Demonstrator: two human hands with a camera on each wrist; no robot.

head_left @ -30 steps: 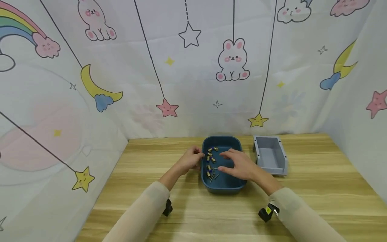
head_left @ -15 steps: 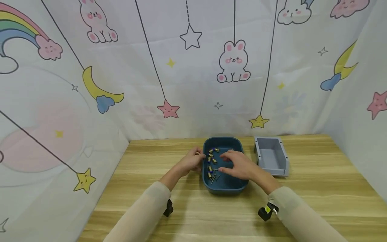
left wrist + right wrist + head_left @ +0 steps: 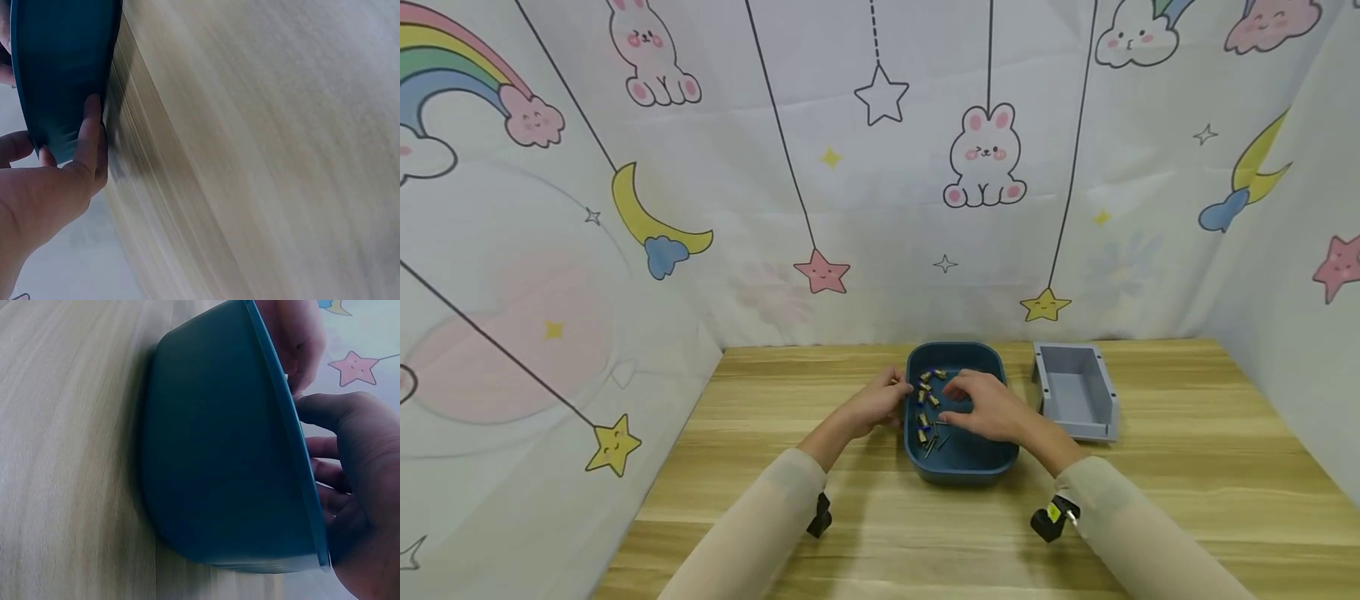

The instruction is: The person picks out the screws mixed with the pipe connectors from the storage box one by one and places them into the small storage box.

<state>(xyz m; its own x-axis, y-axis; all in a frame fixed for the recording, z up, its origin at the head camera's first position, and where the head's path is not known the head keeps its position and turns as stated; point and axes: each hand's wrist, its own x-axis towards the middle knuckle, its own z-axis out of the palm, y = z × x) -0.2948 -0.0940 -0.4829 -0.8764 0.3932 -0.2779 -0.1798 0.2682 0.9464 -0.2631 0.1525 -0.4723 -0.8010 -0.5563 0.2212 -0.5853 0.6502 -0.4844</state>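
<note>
Left hand (image 3: 876,403) on the rim, right hand (image 3: 990,410) over the blue bin (image 3: 976,454)

We see the blue bin standing on the wooden table (image 3: 962,542), in front of the person; along the left part of its floor lie several small brass-coloured pieces (image 3: 922,437), some with blue parts, and beside the nearer ones lie a few thin metal pins (image 3: 932,448).

We find the left hand gripping the bin's left wall; the left wrist view shows its fingers laid against the outside, with the thumb at the rim; the right hand reaches in over the opposite side, its fingers loosely bent and its thumb well apart from the forefinger; we make out nothing in its grasp, and we cannot tell whether the thumb touches the pin nearest it.

To the right of the blue bin, near but apart from it, we see a grey bin (image 3: 1070,398) with dark spots on its rim; both forearms wear pale sleeves (image 3: 752,529), and a black device (image 3: 820,517) shows beneath the left wrist; another black device (image 3: 1047,523), with a yellow-green patch, shows beneath the right; behind the table hangs a white cloth (image 3: 891,196), printed with rabbits, stars, moons, clouds and a rainbow.
</note>
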